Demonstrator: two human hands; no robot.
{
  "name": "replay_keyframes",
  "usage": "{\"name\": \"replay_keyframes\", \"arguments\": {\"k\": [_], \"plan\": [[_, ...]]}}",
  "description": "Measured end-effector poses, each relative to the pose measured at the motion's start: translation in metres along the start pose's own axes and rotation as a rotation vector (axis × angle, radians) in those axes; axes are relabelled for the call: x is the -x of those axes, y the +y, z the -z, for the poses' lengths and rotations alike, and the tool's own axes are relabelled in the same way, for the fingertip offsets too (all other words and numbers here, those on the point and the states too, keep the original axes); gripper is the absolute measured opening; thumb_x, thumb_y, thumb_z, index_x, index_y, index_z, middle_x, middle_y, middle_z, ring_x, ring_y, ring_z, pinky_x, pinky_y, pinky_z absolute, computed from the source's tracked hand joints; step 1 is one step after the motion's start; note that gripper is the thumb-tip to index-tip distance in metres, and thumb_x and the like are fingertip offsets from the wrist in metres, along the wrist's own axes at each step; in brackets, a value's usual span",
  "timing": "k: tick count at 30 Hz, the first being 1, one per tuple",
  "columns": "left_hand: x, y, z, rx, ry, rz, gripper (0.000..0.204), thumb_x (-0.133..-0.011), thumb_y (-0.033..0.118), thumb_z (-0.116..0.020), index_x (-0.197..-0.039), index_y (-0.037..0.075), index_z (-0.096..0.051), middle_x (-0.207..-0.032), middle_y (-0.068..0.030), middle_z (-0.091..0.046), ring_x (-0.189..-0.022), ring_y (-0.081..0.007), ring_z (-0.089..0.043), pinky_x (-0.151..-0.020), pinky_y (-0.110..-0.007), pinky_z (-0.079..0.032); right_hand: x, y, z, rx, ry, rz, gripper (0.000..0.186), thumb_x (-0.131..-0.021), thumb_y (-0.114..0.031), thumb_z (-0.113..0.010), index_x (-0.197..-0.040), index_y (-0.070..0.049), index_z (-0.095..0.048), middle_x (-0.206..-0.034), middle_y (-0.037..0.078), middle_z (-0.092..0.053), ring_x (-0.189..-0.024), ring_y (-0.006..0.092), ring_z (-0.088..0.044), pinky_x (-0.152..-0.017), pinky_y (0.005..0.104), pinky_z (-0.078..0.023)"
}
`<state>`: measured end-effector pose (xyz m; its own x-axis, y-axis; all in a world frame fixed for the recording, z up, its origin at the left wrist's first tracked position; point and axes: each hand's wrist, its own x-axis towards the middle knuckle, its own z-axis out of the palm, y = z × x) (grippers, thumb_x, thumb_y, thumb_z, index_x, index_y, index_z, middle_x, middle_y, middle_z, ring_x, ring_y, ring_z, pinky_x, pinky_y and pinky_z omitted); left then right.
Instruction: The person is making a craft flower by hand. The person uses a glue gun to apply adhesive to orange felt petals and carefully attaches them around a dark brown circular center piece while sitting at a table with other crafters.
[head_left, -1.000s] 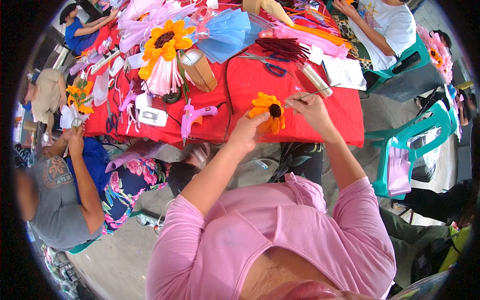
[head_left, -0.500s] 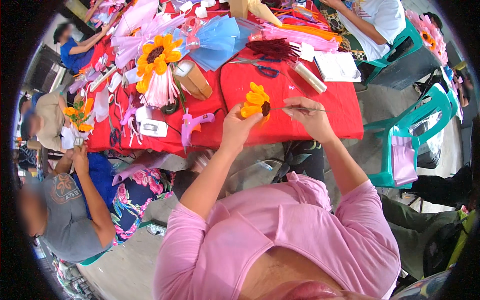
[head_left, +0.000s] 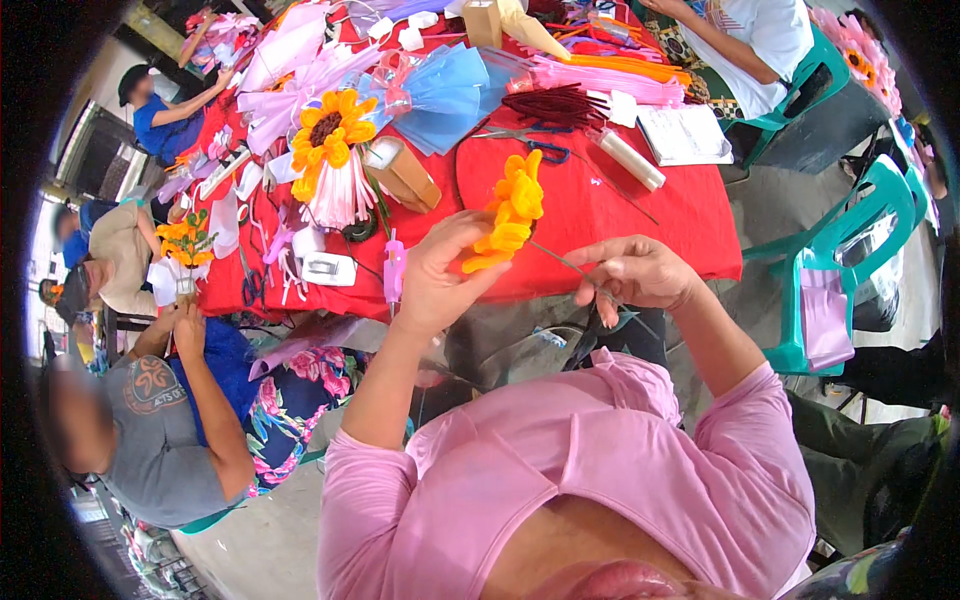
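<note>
My left hand (head_left: 440, 268) is closed on the rim of a yellow-orange fuzzy sunflower (head_left: 516, 212), its petals seen nearly edge-on. A thin green wire stem (head_left: 560, 260) runs from the flower's back toward the lower right. My right hand (head_left: 645, 275) pinches that stem between thumb and fingers near its lower end. Both hands are above the near edge of the red-covered table. Just left of my left hand, a pink-purple glue gun (head_left: 395, 268) lies at the table edge. The flower's dark centre is turned mostly out of sight.
Scissors (head_left: 545, 150), a clear roll (head_left: 632, 160) and an open notebook (head_left: 685, 136) lie beyond my hands. A finished sunflower (head_left: 332, 128) and a blue-wrapped bouquet (head_left: 435, 95) stand at the left. A green chair (head_left: 850, 260) is at the right; a co-worker in grey (head_left: 165, 440) sits left.
The flower has turned from facing right to nearly edge-on. My right hand has come lower with the stem, which now slants down from the flower. The view has shifted slightly.
</note>
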<state>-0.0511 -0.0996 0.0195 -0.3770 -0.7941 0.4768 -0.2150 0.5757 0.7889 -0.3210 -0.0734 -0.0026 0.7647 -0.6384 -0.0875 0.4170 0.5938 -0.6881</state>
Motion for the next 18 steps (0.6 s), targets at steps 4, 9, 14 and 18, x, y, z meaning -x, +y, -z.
{"name": "replay_keyframes", "arguments": {"k": [4, 9, 14, 18], "plan": [[-0.007, 0.009, 0.000, -0.129, -0.114, -0.140, 0.034, -0.064, -0.001, -0.072, -0.096, 0.003, -0.059, -0.103, -0.0107, -0.061, -0.100, -0.0238, -0.056, -0.086, -0.034, -0.043, -0.007, 0.001, -0.016, 0.456, 0.210, -0.116, 0.024, -0.088, -0.016, -0.054, -0.108, -0.002, -0.058, -0.076, 0.006, -0.062, -0.062, 0.0116, -0.059, -0.058, 0.0235, -0.049], [-0.011, 0.018, -0.001, -0.320, -0.223, -0.332, 0.035, -0.059, 0.006, -0.072, -0.092, 0.009, -0.059, -0.104, -0.0106, -0.060, -0.099, -0.0307, -0.055, -0.084, -0.039, -0.042, -0.008, 0.019, -0.018, 0.492, 0.260, -0.049, 0.022, -0.089, -0.017, -0.054, -0.104, -0.002, -0.059, -0.078, 0.005, -0.062, -0.067, 0.0113, -0.059, -0.061, 0.0238, -0.049], [-0.011, 0.034, 0.003, -0.514, -0.343, -0.449, 0.037, -0.058, 0.010, -0.071, -0.093, 0.014, -0.058, -0.110, -0.0103, -0.057, -0.103, -0.0299, -0.053, -0.080, -0.041, -0.043, -0.009, 0.031, -0.024, 0.518, 0.347, 0.092, 0.017, -0.089, -0.013, -0.053, -0.098, -0.001, -0.061, -0.080, 0.003, -0.062, -0.073, 0.0112, -0.058, -0.069, 0.0254, -0.049], [-0.009, 0.044, 0.003, -0.530, -0.323, -0.538, 0.038, -0.058, 0.013, -0.069, -0.095, 0.016, -0.058, -0.111, -0.0095, -0.056, -0.103, -0.0301, -0.052, -0.078, -0.043, -0.043, -0.007, 0.033, -0.025, 0.546, 0.301, 0.224, 0.016, -0.089, -0.011, -0.053, -0.098, -0.001, -0.061, -0.081, 0.002, -0.061, -0.076, 0.0112, -0.058, -0.073, 0.0262, -0.048]]}}
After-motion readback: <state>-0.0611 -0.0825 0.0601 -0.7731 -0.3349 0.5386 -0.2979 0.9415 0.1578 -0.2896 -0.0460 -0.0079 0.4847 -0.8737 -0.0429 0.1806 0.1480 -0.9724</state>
